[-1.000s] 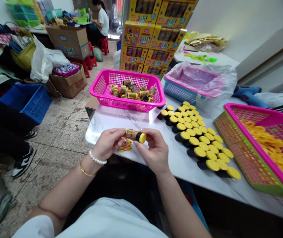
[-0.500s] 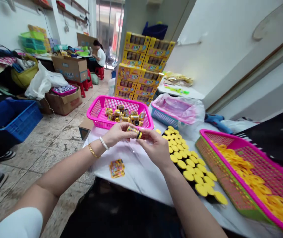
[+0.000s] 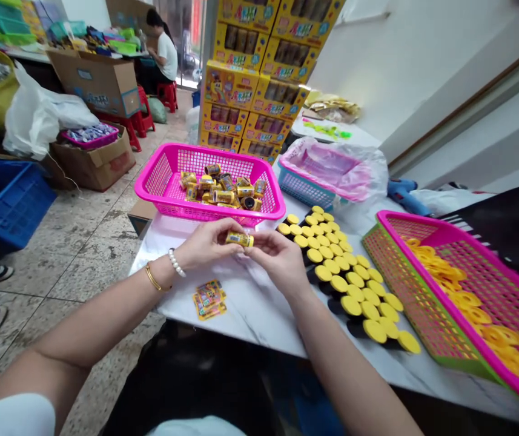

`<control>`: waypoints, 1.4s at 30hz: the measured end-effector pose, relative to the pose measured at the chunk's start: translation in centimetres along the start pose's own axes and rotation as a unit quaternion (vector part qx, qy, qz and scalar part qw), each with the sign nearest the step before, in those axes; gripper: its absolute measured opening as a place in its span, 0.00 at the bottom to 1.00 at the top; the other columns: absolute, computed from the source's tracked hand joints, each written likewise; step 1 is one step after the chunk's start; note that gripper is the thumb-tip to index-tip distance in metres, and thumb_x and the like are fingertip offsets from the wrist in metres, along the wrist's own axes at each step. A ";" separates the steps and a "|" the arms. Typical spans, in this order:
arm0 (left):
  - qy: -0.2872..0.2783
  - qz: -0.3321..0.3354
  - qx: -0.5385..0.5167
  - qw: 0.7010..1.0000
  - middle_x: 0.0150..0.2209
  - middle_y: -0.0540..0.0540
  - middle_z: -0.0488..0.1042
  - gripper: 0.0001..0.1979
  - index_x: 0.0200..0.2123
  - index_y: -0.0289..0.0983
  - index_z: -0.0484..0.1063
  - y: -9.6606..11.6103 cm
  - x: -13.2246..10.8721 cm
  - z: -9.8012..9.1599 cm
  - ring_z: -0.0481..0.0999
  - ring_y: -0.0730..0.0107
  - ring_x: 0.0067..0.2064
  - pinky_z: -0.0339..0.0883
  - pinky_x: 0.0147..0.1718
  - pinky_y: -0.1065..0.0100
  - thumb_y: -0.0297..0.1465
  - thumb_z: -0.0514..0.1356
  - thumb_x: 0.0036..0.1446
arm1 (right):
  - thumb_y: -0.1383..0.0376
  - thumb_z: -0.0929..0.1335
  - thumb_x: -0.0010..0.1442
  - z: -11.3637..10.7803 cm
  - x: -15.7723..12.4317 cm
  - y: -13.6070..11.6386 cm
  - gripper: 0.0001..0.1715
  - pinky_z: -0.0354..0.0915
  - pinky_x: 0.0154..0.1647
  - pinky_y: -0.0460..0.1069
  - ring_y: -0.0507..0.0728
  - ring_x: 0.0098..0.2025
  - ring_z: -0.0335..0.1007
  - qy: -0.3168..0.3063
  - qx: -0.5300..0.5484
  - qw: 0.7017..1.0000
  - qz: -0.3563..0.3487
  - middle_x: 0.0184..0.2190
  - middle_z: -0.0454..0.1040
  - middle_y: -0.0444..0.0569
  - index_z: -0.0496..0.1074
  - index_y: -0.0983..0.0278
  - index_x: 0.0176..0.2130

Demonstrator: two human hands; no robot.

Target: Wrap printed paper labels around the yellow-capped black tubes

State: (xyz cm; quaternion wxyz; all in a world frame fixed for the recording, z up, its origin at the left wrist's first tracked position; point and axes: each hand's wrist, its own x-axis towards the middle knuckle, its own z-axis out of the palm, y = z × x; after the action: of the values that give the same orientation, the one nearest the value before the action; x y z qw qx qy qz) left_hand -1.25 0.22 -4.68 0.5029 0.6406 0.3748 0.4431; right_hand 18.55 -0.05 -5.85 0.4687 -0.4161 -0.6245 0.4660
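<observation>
Your white, marbled worktop (image 3: 252, 321) stands in a busy workroom, with a speckled tile floor (image 3: 105, 251) along its left side. Midway over the worktop, the grip of your left hand (image 3: 202, 245) is pinched on the left end of a small yellow tube (image 3: 240, 239), and your right hand (image 3: 281, 257) is closed on its other end. The step looks like settling the printed wrap, so turn the tube slowly and press lightly with your thumbs — a hard squeeze could crease or skew it. Keep the ends supported so it doesn't roll off-line. The print on it is too small to read.

Nearer, to the left, lie flat printed labels (image 3: 209, 300), bright but unreadable. Just beyond your hands, a pink basket (image 3: 209, 211) holds more small tubes; to the right stand rows of yellow discs on black bases (image 3: 354, 278). Farther back, stacked yellow boxes (image 3: 231, 85) carry big Chinese characters with an exclamation mark — the last may be 杯, but blur leaves the rest unsure.
</observation>
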 end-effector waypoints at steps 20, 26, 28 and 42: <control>-0.084 -0.170 -0.194 0.962 0.23 0.49 0.75 0.28 0.32 0.34 0.70 -0.5 0.0 0.7 0.70 0.77 0.18 0.61 0.17 0.74 0.54 0.71 0.45 | 0.52 0.81 0.47 0.0 0.0 1.0 0.19 0.77 0.19 0.49 0.51 0.18 0.73 -0.010 0.208 0.977 0.042 0.29 0.77 0.42 0.77 0.62 0.30; -0.102 -0.232 -0.211 0.944 0.21 0.47 0.74 0.33 0.31 0.32 0.73 -0.6 -0.1 1.0 0.68 0.77 0.17 0.60 0.16 0.74 0.59 0.68 0.43 | 0.55 0.81 0.47 -0.6 -0.1 0.4 0.19 0.81 0.28 0.51 0.53 0.30 0.78 -0.067 0.160 0.984 0.032 0.38 0.74 0.45 0.81 0.59 0.37; -0.115 -0.227 -0.235 0.938 0.23 0.45 0.76 0.31 0.32 0.32 0.74 -0.7 -0.2 1.0 0.70 0.76 0.18 0.62 0.17 0.73 0.57 0.68 0.46 | 0.55 0.80 0.48 -0.7 -0.2 0.3 0.15 0.80 0.25 0.50 0.52 0.29 0.77 -0.055 0.167 0.984 0.014 0.38 0.72 0.45 0.81 0.60 0.33; -0.089 -0.266 -0.245 0.928 0.17 0.49 0.73 0.24 0.30 0.33 0.76 -0.4 -0.1 1.2 0.65 0.78 0.13 0.53 0.11 0.76 0.52 0.67 0.52 | 0.57 0.79 0.52 -0.5 -0.5 0.1 0.12 0.79 0.21 0.48 0.51 0.25 0.76 -0.041 0.149 0.988 -0.024 0.34 0.72 0.43 0.78 0.59 0.33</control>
State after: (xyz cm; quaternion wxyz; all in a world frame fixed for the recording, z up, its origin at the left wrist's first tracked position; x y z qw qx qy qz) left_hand -0.17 -0.14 -5.25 0.7747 0.4112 0.3649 0.3124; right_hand 19.14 -0.45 -6.05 0.5102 -0.3068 -0.5766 0.5596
